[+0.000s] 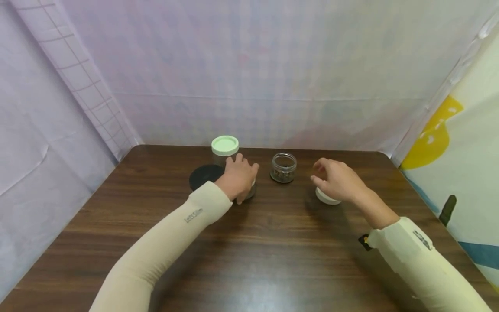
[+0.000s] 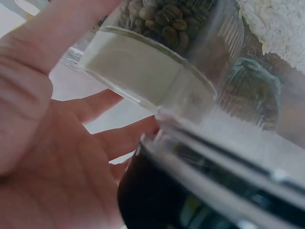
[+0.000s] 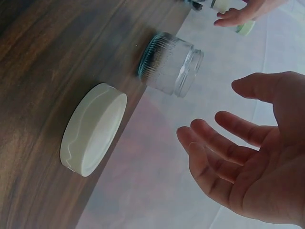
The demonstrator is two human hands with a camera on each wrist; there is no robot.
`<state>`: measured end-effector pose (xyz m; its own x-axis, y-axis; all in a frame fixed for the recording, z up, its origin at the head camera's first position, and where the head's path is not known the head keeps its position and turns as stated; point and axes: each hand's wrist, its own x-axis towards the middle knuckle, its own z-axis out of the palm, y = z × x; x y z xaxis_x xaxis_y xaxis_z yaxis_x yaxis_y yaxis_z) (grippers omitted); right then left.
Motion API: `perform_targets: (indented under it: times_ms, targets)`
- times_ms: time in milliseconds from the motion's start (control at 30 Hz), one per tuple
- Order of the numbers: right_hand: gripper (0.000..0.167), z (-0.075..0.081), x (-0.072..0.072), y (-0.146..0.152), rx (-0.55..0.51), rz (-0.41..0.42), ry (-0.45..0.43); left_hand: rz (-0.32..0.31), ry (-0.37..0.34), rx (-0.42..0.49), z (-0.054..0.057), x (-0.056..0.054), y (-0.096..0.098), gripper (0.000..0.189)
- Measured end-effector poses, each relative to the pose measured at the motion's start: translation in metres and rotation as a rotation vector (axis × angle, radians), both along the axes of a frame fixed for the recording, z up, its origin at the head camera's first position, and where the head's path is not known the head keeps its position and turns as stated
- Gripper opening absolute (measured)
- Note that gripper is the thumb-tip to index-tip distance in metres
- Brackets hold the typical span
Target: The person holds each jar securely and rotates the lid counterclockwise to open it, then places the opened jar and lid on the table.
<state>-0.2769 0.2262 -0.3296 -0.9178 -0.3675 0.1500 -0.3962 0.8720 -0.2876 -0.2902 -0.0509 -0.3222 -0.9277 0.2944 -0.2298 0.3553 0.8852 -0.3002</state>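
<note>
Here, a white-lidded jar of coffee beans [image 2: 143, 71] stands on the tabletop [image 1: 253, 247] under the left hand [image 1: 236, 177], fingers loosely spread, contact unclear. The empty right hand [image 1: 338, 178], fingers slightly bent, hovers above a white lid [image 3: 93, 131]. Between the hands stands an uncovered glass jar [image 1: 283, 169].

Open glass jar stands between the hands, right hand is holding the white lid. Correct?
No, the right hand is empty: the right wrist view shows the white lid lying apart from it on the table. The open glass jar does stand between right hand and left hand.
</note>
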Motion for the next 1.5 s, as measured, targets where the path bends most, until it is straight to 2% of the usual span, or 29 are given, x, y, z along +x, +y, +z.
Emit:
perform_targets:
  times_ms: [267,367,433,567,700,933,1200,1333,1500]
  targets:
    - [0.038,-0.002,0.002,0.000,0.005,0.025,-0.004,0.017,0.038,0.014,-0.005,-0.004,-0.001,0.102]
    - [0.039,-0.002,0.003,0.000,0.007,0.033,-0.002,0.017,0.018,0.018,-0.004,-0.007,-0.001,0.097]
    - [0.039,-0.002,0.003,0.001,0.010,0.037,-0.001,0.025,-0.013,0.051,-0.003,-0.008,-0.001,0.095]
    - [0.040,-0.001,0.003,0.001,0.010,0.033,0.001,0.042,-0.094,0.197,-0.002,-0.008,-0.003,0.100]
    - [0.040,-0.001,0.002,0.000,0.005,0.036,-0.002,0.035,-0.130,0.312,-0.006,-0.007,-0.005,0.101]
    - [0.041,0.000,0.003,0.000,0.001,0.049,-0.008,0.001,-0.128,0.407,-0.009,-0.006,-0.006,0.096]
    - [0.039,0.005,0.004,-0.001,-0.016,0.060,0.008,-0.050,-0.130,0.755,-0.003,-0.001,-0.006,0.089]
    - [0.038,0.009,0.006,-0.003,-0.035,0.074,0.021,-0.081,-0.109,0.863,0.001,0.005,-0.004,0.090]
    - [0.035,0.015,0.009,-0.008,-0.078,0.093,0.058,-0.089,-0.107,0.970,0.004,0.014,0.000,0.096]
